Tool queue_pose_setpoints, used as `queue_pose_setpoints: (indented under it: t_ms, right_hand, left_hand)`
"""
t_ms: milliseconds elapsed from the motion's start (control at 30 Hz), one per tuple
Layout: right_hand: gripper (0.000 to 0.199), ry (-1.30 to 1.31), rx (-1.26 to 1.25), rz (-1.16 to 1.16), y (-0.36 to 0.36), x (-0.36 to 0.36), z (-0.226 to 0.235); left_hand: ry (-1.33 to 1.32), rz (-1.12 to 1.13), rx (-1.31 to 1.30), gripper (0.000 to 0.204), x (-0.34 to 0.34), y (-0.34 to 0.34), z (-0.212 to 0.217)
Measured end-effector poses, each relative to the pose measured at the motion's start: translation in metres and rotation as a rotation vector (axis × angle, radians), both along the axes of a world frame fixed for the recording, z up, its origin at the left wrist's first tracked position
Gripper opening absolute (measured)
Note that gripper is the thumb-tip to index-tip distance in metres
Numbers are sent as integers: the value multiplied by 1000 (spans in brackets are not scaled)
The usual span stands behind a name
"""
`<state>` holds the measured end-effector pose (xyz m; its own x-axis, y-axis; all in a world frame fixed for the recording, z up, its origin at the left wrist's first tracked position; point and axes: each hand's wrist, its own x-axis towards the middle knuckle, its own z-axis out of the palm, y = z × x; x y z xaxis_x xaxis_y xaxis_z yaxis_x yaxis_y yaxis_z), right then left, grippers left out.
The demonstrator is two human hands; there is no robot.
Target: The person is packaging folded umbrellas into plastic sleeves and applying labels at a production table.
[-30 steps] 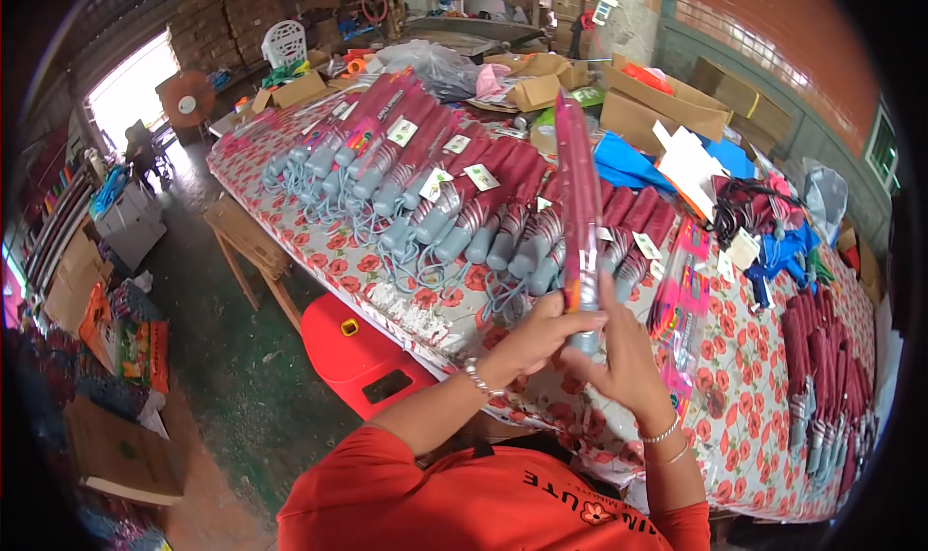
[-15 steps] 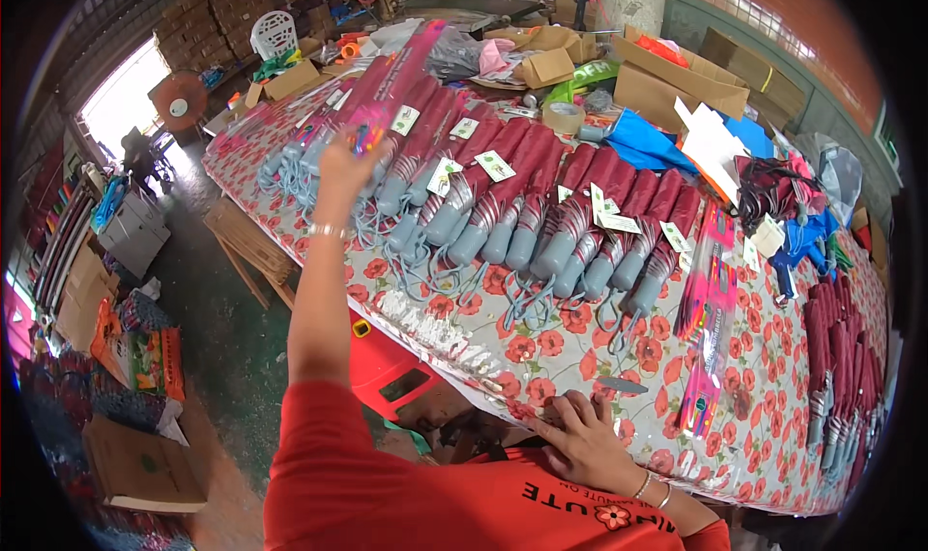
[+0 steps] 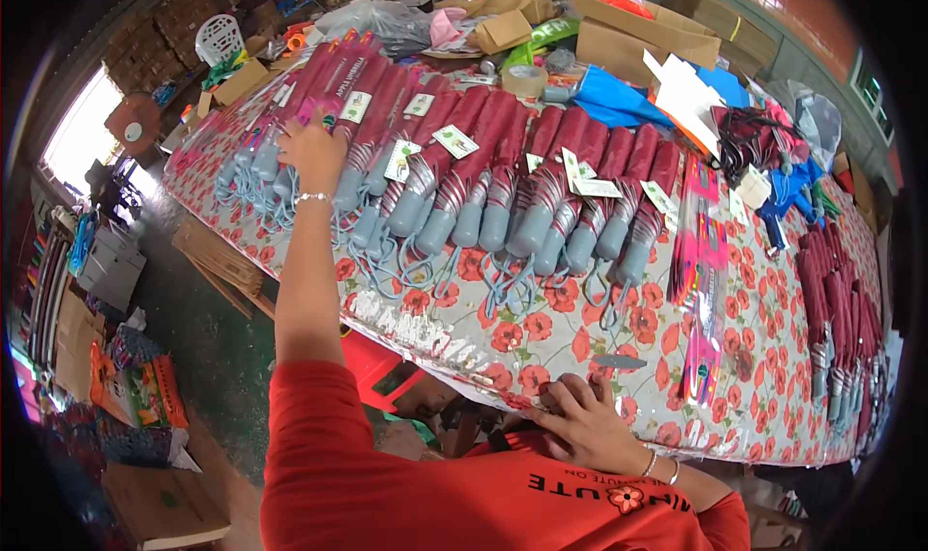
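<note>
At the left end of a long row of folded maroon umbrellas [image 3: 503,145], my left hand [image 3: 314,153] reaches over the grey handles. Its fingers close on the lower end of a pink printed plastic sleeve [image 3: 333,85], which lies on the umbrellas; the exact grip is partly hidden. My right hand [image 3: 585,420] rests at the near table edge, fingers apart and bent, holding nothing that shows. A small dark flat blade-like piece [image 3: 619,362] lies just beyond it. Grey wrist cords and white paper tags hang from many of the umbrellas.
More pink sleeves [image 3: 710,290] lie on the flowered tablecloth [image 3: 541,343] right of the row. Another bundle of maroon umbrellas [image 3: 839,319] lies far right. Behind are a tape roll [image 3: 523,81], blue fabric [image 3: 619,99] and an open carton [image 3: 619,48]. A red stool [image 3: 372,367] stands below the edge.
My left hand has come down with the pink sleeve onto the left part of the row. My right fingers have curled a little more. The view has shifted.
</note>
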<state>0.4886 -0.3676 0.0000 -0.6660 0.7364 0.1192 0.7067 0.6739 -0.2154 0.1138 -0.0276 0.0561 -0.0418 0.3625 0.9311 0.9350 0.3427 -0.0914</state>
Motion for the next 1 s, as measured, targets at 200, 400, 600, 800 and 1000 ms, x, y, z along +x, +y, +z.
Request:
queue_pose_setpoints:
  t_ms: [200,400,600,800,1000]
  right_hand:
    - [52,-1,-11,-15,6,6,-5]
    - [51,26,18,-8,1,7,-9]
    - [49,65,43,-12,1,7,-10]
    - [51,198,-58,19,-1,11,-7]
    - [74,1325,-850,105,55,80,4]
  left_hand:
    - [-454,-644,-730,28,79,-89,2]
    - [-294,-636,-769,45,86,-115,-12]
    - [-445,-424,-934,46,89,-127,-15]
    - [-1648,-964,-770,37,77,-144,-18]
    - [-1428,-1076,-715,35,127,-232,-7]
